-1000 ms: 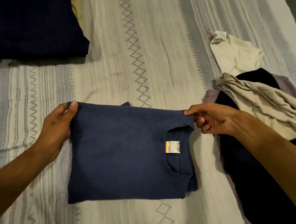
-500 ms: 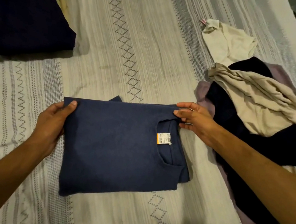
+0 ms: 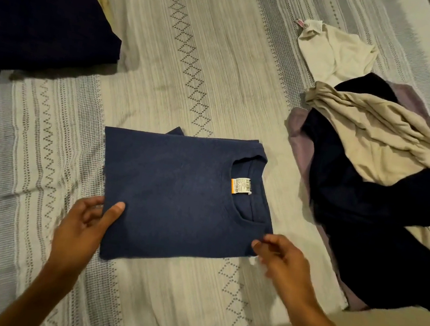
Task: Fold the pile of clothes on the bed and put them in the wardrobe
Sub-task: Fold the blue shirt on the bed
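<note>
the blue shirt [image 3: 184,194] lies folded at centre frame; left hand [image 3: 84,224] pinches its near edge, right hand [image 3: 278,256] touches it, grip unclear (blurred); unfolded pile [image 3: 372,186] remains at right, wardrobe step not yet done

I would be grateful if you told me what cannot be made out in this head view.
- Print on the orange-and-white label of the folded blue shirt: too small.
- Right hand: blurred, its grip unclear.
- Dark folded stack: cut off by the left edge.
- Unfolded pile: the garments overlap, count unclear.
- Wardrobe: out of view.
</note>
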The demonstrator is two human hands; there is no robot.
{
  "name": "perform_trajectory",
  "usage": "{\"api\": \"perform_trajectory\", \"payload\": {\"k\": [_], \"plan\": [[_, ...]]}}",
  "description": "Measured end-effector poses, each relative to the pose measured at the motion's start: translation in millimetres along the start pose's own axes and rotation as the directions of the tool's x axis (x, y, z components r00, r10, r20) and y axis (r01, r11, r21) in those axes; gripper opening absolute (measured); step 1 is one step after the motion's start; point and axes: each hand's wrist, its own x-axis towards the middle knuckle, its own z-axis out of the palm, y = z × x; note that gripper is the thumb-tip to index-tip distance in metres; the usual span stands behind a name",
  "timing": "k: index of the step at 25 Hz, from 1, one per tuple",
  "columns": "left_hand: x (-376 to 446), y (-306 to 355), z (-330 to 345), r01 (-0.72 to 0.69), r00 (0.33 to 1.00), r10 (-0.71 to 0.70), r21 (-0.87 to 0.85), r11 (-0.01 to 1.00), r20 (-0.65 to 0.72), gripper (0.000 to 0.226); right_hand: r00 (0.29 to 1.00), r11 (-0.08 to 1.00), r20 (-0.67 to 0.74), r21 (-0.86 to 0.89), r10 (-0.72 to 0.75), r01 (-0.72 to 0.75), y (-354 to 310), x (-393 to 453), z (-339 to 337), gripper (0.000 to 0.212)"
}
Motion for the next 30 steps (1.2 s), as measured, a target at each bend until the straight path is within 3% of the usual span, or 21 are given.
{"api": "perform_trajectory", "payload": {"k": [3,7,10,11,13,14,16,18,20,23,26,28,30], "plan": [[-22,-22,-1,0.016,0.999,-0.022,0.15,0.989,0.038,0.041,1.0,0.999,0.009,0.021,0.029,-0.03,21,-8,21,0.015],[-31,-38,-9,0.016,0.995,-0.026,0.116,0.993,0.092,0.038,0.994,0.999,-0.101,0.023,0.037,-0.035,38,-2,27,0.023],[-30,-56,-15,0.023,0.993,-0.038,0.131,0.991,0.116,0.049,0.993,1.0,-0.115,-0.013,0.017,-0.019,43,-5,21,0.018],[-30,-62,-15,0.044,0.99,-0.061,0.13,0.991,0.124,0.055,0.989,0.999,-0.145,0.032,0.03,-0.026,40,-6,20,0.016],[-27,-67,-13,0.083,0.991,-0.088,0.049,0.995,0.105,0.057,0.967,0.94,-0.171,0.317,0.188,-0.126,35,-13,25,0.018],[-25,-65,-12,0.112,0.989,-0.11,-0.024,0.993,0.094,0.054,0.949,0.861,-0.088,0.453,0.302,-0.232,35,-21,32,0.021],[-18,-59,-7,0.178,0.977,-0.162,-0.118,0.977,0.136,0.058,0.887,0.695,0.223,0.555,0.405,-0.457,33,-46,54,0.031],[-7,-56,-4,0.231,0.951,-0.203,-0.099,0.968,0.231,0.058,0.829,0.612,0.43,0.563,0.357,-0.556,27,-62,83,0.043],[-6,-51,-3,0.274,0.921,-0.244,-0.062,0.96,0.303,0.058,0.837,0.626,0.475,0.574,0.27,-0.528,20,-67,118,0.049],[-33,-64,6,0.364,0.873,-0.313,-0.073,0.928,0.375,0.064,0.895,0.621,0.399,0.655,0.198,-0.429,9,-73,159,0.047],[-85,-92,16,0.471,0.746,-0.383,-0.024,0.882,0.544,0.084,0.929,0.679,0.22,0.636,0.297,-0.368,26,-83,158,0.039],[-111,-102,11,0.495,0.674,-0.39,0.01,0.869,0.628,0.055,0.942,0.769,0.136,0.546,0.308,-0.331,45,-87,135,0.04],[-116,-110,-3,0.509,0.723,-0.378,-0.075,0.858,0.577,0.042,0.941,0.811,0.173,0.476,0.292,-0.339,60,-91,100,0.05]]}}
